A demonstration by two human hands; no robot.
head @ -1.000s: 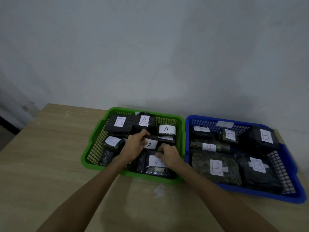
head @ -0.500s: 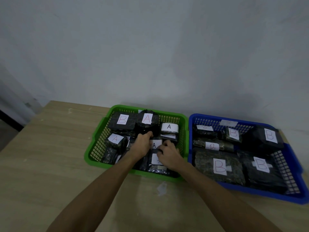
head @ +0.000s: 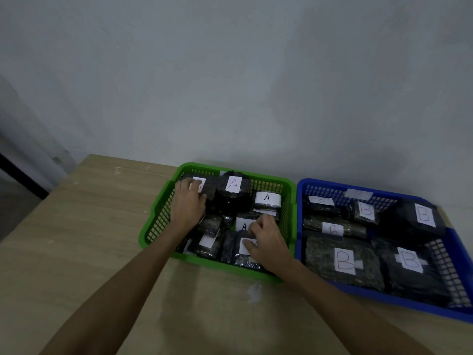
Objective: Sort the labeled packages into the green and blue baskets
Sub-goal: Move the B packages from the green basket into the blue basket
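Observation:
The green basket holds several dark packages with white labels. My left hand reaches to its back left corner, fingers lying over the label of a B package. My right hand sits at the basket's front right with curled fingers, thumb on the label of the front A package, next to a middle A package. Behind stand a round A package and a banded A package. The blue basket on the right holds several B packages.
Both baskets stand side by side on a light wooden table against a grey wall. A small scrap of white tape lies on the table in front of the green basket. The table's left edge drops to a darker floor.
My left hand has moved from the middle of the green basket to its back left corner, onto the B package. My right hand has stayed on the front A packages.

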